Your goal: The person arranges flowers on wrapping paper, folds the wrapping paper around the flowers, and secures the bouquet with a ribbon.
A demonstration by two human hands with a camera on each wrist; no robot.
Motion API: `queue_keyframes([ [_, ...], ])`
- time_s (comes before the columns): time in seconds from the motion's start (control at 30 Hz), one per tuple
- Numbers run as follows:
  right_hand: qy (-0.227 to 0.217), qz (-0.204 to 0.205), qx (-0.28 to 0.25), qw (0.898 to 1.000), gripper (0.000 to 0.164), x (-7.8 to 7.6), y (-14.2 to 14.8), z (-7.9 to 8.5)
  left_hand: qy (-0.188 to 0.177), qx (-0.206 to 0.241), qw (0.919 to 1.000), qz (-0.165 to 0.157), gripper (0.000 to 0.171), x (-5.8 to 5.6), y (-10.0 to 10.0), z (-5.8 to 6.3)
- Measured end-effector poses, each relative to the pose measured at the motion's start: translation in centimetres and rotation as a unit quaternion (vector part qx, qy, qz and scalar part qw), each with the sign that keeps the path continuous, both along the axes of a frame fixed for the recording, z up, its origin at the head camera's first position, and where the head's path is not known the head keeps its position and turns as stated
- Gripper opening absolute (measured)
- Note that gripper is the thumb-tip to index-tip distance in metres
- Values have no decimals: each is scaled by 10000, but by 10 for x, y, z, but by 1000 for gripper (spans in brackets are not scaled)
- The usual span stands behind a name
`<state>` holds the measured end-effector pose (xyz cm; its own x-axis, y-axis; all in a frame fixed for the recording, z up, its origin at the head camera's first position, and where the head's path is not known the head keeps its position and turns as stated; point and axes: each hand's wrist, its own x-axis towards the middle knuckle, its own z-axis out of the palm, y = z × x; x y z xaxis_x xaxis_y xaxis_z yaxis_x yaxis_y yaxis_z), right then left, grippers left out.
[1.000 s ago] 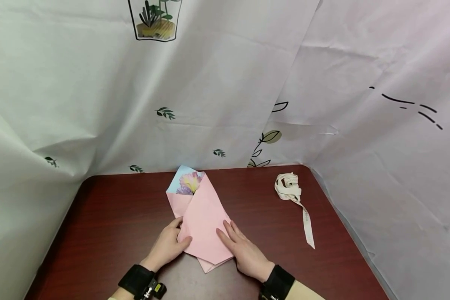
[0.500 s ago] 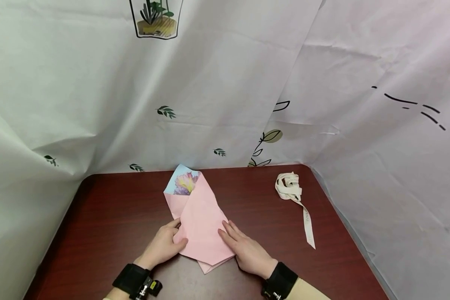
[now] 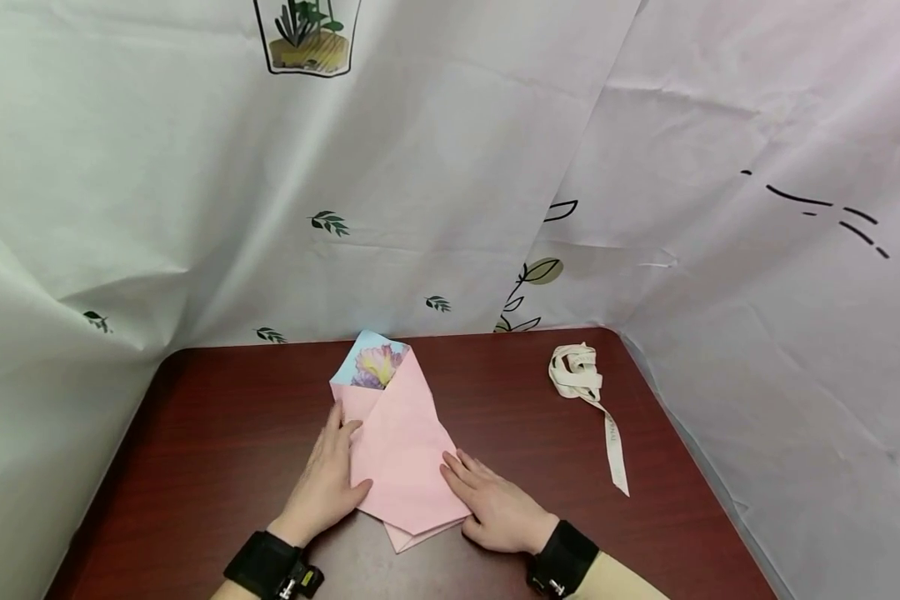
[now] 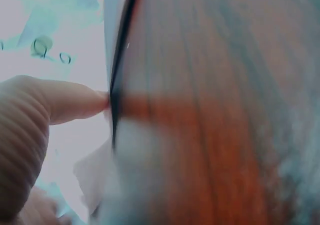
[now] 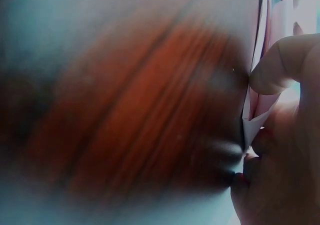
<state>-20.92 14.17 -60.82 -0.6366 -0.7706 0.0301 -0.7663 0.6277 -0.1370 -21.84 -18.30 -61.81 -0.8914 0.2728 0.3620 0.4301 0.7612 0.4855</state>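
A folded pink paper wrap (image 3: 405,462) lies flat on the dark red-brown table, its lower end coming to a point. From its upper left shows a light blue piece printed with a flower (image 3: 371,362). My left hand (image 3: 322,483) rests along the wrap's left edge, fingers extended, thumb on the paper. Against the lower right edge lies my right hand (image 3: 498,508), its fingertips touching the paper. In the left wrist view the left thumb (image 4: 70,101) reaches the tabletop; the right wrist view shows fingers beside the layered paper edges (image 5: 257,110).
A loosely coiled cream ribbon (image 3: 576,373) lies at the back right of the table (image 3: 217,433), its tail trailing toward the front. White printed cloth (image 3: 435,167) hangs behind the table and along its sides.
My left hand's fingers have straightened and slid up along the wrap's left edge. The right hand has shifted slightly down and right. The wrap's lower tip has moved a little left.
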Motion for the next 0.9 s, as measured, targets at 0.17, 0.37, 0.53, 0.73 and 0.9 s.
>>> queue_keyframes([
  [0.17,34,-10,69,10000,78,-1,1,1,736,-1240,9824,-1184,106,2,22,14],
  [0.37,-13,-50,231,9997,79,1,-2,4,-524,-1478,9413,-2988,93,15,56,26],
  [0.53,-154,-51,419,9990,79,3,-6,8,-1508,-1548,9205,-3255,76,24,65,27],
  [0.73,-337,-83,607,9976,80,2,-7,14,-1645,-1588,9186,-3223,74,29,58,23],
  [0.9,-544,-99,571,9968,80,0,-5,14,-1505,-1493,9206,-3279,71,33,53,18],
])
